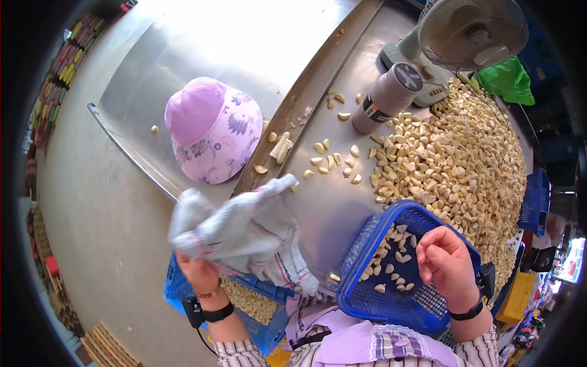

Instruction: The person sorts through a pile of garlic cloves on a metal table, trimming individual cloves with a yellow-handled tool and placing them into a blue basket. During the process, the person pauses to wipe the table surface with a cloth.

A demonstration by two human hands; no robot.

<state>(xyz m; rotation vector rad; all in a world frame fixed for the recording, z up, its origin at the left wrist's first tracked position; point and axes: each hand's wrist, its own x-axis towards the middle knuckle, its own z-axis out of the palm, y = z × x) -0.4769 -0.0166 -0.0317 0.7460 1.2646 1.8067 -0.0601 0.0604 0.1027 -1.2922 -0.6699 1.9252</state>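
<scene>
My left hand point(199, 273) grips a light grey cloth point(251, 223) with thin red and dark stripes. The cloth hangs bunched over the table edge, and its left end is blurred. Over a blue plastic basket point(398, 312) is my right hand point(446, 260), with fingers loosely curled, a little apart, and nothing visible in them. Several peeled garlic cloves point(400, 257) lie inside this basket. Below my left hand, a second blue basket point(177, 290) holds small pale pieces point(251, 301), partly hidden by the cloth and my arm.
A large heap of garlic cloves point(455, 165) covers the right of the metal table point(318, 208). Behind it stand a grey-pink bottle point(386, 101), a fan point(474, 33) and a green bag point(506, 81). A pink floral hat point(214, 131) lies left of the raised ledge point(306, 88).
</scene>
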